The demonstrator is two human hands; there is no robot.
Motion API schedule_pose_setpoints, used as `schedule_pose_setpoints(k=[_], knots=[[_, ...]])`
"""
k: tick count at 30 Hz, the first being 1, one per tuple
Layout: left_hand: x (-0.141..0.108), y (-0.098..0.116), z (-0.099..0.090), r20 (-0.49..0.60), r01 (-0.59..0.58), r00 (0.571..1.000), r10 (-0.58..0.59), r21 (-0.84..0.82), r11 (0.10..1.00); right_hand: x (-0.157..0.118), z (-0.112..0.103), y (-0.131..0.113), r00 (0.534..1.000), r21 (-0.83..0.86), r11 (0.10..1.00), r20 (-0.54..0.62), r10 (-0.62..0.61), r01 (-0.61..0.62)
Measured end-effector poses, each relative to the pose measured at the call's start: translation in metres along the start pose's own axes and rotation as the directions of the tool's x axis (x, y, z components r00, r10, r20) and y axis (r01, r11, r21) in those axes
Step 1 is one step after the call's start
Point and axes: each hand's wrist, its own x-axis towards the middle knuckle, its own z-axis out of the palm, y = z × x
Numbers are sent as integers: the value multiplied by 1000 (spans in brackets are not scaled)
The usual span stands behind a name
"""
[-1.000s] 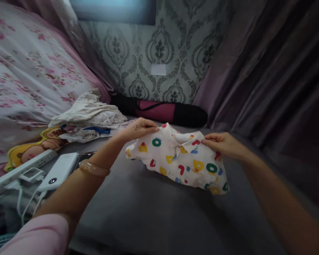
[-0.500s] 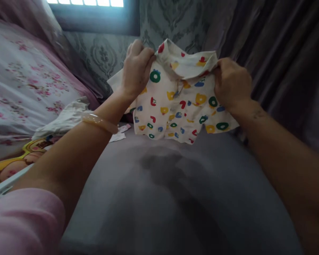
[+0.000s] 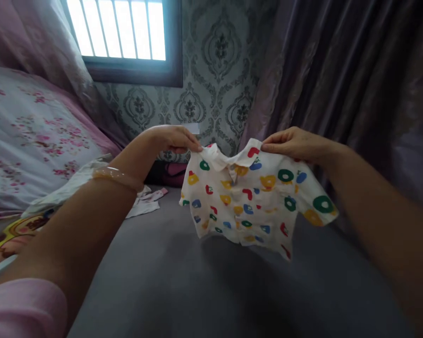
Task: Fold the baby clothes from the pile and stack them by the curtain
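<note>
A small white collared shirt [image 3: 239, 197], printed with red, yellow, green and blue shapes, hangs spread between my two hands. My left hand [image 3: 178, 139] pinches it by the shoulder beside the collar. On the other side of the collar, my right hand [image 3: 291, 143] grips the opposite shoulder, thumb and fingers closed on the cloth. The front faces me, and one short sleeve sticks out to the right. Its hem hangs low over the grey sheet [image 3: 155, 272]; whether it touches cannot be told.
Small white garments [image 3: 144, 204] lie on the bed at left, near a pale cloth heap [image 3: 74, 185]. A floral cover [image 3: 49, 126] and a yellow cartoon-printed item [image 3: 10, 239] are farther left. A barred window [image 3: 123, 30], patterned wall [image 3: 218, 70] and dark curtain [image 3: 324, 70] stand behind.
Both hands have come down with the shirt, which now hangs lower and nearer the bed. The collar has folded over toward me. My view has tilted up, showing more window and wall.
</note>
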Motion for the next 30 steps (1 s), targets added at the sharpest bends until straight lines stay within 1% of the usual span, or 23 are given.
schedule_pose_setpoints(k=[1, 2, 3, 4, 5, 6, 7, 8, 9, 10, 12, 13, 14, 17, 18, 19, 22, 23, 24, 26, 27, 29, 30], knots=[[3, 0, 4, 78, 73, 994, -72, 0, 997, 1, 4, 2, 998, -74, 997, -63, 29, -34], [7, 1, 9, 86, 128, 988, -127, -10, 992, 3, 8, 2, 987, -157, 985, -154, 49, -73], [12, 2, 17, -8, 140, 990, -141, -40, 989, 3, 13, 0, 971, -226, 969, -233, 48, -102], [17, 3, 25, -156, 115, 980, -125, -70, 991, 4, 18, -2, 961, -263, 959, -273, 33, -107], [22, 3, 34, -323, 53, 943, -77, -83, 995, 4, 22, -5, 964, -262, 962, -267, 10, -82], [26, 4, 42, -470, -31, 883, -5, -69, 997, 3, 24, -7, 976, -224, 974, -216, -16, -33], [29, 5, 49, -575, -118, 814, 79, -31, 993, 3, 26, -8, 989, -161, 987, -144, -39, 15], [31, 5, 55, -624, -184, 766, 152, 14, 983, 3, 25, -8, 995, -98, 995, -90, -45, 36], [32, 5, 59, -611, -214, 766, 200, 50, 975, 3, 25, -6, 996, -61, 998, -84, -25, 19], [31, 6, 62, -552, -221, 804, 222, 69, 973, 3, 23, -3, 992, -59, 998, -126, 15, -23], [29, 6, 65, -385, -201, 900, 206, 53, 978, 3, 22, 4, 956, -102, 986, -277, 100, -133], [27, 6, 66, -328, -191, 926, 187, 20, 981, 2, 22, 7, 939, -94, 981, -317, 132, -170], [26, 7, 67, -312, -192, 934, 174, -27, 981, 1, 23, 8, 941, -53, 983, -302, 152, -176], [25, 5, 66, -389, -255, 904, 178, -156, 954, -7, 27, 8, 991, 198, 975, -64, 114, -99], [26, 3, 65, -395, -265, 901, 181, -169, 949, -9, 28, 7, 995, 262, 961, -24, 97, -87], [25, 0, 64, -386, -257, 905, 178, -162, 953, -11, 28, 7, 994, 289, 953, -36, 104, -89], [22, -7, 61, -372, -166, 919, 129, -70, 984, -15, 26, 9, 965, 274, 948, -157, 208, -160], [19, -7, 61, -381, -149, 917, 118, -53, 987, -16, 25, 9, 965, 281, 944, -143, 220, -174], [16, -5, 62, -378, -149, 918, 116, -60, 987, -17, 25, 10, 975, 309, 936, -90, 205, -169], [9, 0, 64, -318, -183, 939, 129, -146, 972, -18, 24, 10, 991, 395, 909, 43, 127, -134], [5, 3, 65, -265, -195, 954, 139, -198, 961, -19, 25, 10, 993, 420, 900, 73, 96, -118], [1, 6, 66, -190, -181, 972, 137, -241, 954, -19, 26, 10, 994, 379, 919, 34, 102, -107], [0, 6, 66, -196, -165, 973, 121, -227, 960, -18, 27, 11, 992, 331, 937, -9, 124, -114]])
